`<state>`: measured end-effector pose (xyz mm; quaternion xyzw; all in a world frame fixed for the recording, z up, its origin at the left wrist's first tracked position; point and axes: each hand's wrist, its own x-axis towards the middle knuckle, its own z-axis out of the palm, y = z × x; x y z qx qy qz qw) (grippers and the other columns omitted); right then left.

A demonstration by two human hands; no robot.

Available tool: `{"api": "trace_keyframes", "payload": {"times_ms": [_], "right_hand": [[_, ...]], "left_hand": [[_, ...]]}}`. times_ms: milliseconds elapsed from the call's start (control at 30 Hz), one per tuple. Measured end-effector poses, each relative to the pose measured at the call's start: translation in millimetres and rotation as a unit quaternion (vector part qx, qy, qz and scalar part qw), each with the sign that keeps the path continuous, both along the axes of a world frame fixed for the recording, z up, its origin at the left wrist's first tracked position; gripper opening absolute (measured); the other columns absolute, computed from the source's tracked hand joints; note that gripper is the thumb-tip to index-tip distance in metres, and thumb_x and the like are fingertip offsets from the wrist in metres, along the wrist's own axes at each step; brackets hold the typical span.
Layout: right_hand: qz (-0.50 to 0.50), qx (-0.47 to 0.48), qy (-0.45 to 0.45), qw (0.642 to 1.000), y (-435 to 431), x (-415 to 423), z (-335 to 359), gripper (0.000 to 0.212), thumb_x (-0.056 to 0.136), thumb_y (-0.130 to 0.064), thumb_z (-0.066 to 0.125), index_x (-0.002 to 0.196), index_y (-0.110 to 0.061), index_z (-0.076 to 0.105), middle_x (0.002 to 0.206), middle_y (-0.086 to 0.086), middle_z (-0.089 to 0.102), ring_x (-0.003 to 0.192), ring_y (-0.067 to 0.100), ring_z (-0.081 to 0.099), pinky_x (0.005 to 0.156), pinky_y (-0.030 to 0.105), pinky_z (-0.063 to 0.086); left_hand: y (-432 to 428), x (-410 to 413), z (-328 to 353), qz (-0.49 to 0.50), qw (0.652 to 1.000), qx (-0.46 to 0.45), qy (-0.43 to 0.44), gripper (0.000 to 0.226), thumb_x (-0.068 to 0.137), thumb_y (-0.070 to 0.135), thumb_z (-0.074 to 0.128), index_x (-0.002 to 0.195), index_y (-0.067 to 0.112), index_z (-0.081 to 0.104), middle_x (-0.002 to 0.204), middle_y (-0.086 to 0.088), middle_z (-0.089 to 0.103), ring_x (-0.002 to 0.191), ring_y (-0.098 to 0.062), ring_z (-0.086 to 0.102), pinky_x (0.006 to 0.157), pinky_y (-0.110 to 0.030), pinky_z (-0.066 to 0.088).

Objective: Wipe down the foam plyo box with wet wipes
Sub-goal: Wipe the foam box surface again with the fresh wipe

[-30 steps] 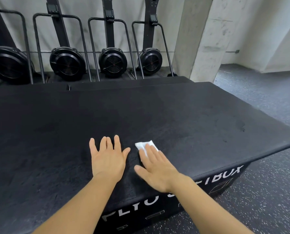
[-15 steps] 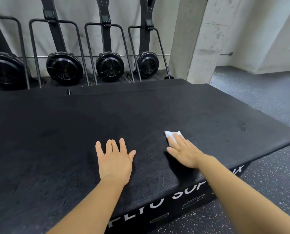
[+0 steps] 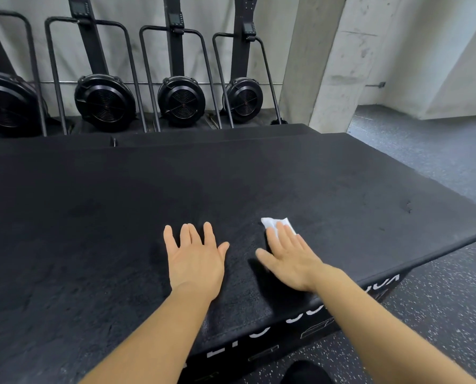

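The black foam plyo box (image 3: 120, 217) fills most of the view, its textured top facing me and white lettering on its near side. My left hand (image 3: 195, 259) lies flat on the top near the front edge, fingers straight and spread. My right hand (image 3: 289, 256) presses a small white wet wipe (image 3: 273, 223) onto the top with straight fingers. Most of the wipe is hidden under the fingers; only its far end shows.
Several black fan machines (image 3: 181, 101) with upright frames stand along the back wall beyond the box. A concrete pillar (image 3: 322, 65) rises at the back right. Speckled dark gym flooring (image 3: 439, 314) surrounds the box on the right. A dark shoe tip (image 3: 306, 374) shows below.
My right hand slid the wipe out to the right, then back left toward my left hand. My left hand stayed flat in place on the box top.
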<state>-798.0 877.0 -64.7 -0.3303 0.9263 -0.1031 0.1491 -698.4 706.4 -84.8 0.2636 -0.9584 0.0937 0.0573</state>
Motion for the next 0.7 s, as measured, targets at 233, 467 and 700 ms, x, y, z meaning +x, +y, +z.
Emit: {"api": "trace_keyframes", "payload": {"times_ms": [233, 467, 700], "right_hand": [[0.131, 0.044, -0.01, 0.99, -12, 62, 3, 0.068, 0.101, -0.056, 0.012, 0.152, -0.026, -0.022, 0.157, -0.006, -0.032, 0.14, 0.006, -0.035, 0.117, 0.029, -0.018], [0.092, -0.014, 0.029, 0.995, 29, -3, 3, 0.06, 0.103, -0.044, 0.02, 0.156, -0.034, -0.006, 0.16, -0.015, 0.003, 0.148, 0.007, -0.011, 0.115, 0.025, 0.002], [-0.015, 0.007, 0.027, 1.0, 64, -56, -9, 0.062, 0.099, -0.049, 0.018, 0.155, -0.033, -0.003, 0.16, -0.009, 0.006, 0.15, 0.015, -0.008, 0.118, 0.039, 0.005]], "left_hand": [[-1, 0, -1, 0.007, 1.0, -0.006, -0.01, 0.069, 0.094, 0.049, -0.006, 0.154, 0.017, 0.008, 0.149, -0.011, 0.035, 0.145, -0.026, 0.015, 0.109, -0.059, -0.015], [1, 1, 3, 0.006, 0.999, -0.02, -0.027, 0.067, 0.098, 0.051, -0.002, 0.154, 0.016, 0.01, 0.15, -0.012, 0.034, 0.145, -0.026, 0.016, 0.111, -0.059, -0.012], [3, 2, 6, 0.012, 0.999, -0.026, -0.033, 0.067, 0.098, 0.052, -0.001, 0.154, 0.017, 0.013, 0.151, -0.011, 0.033, 0.145, -0.026, 0.017, 0.113, -0.059, -0.01]]}}
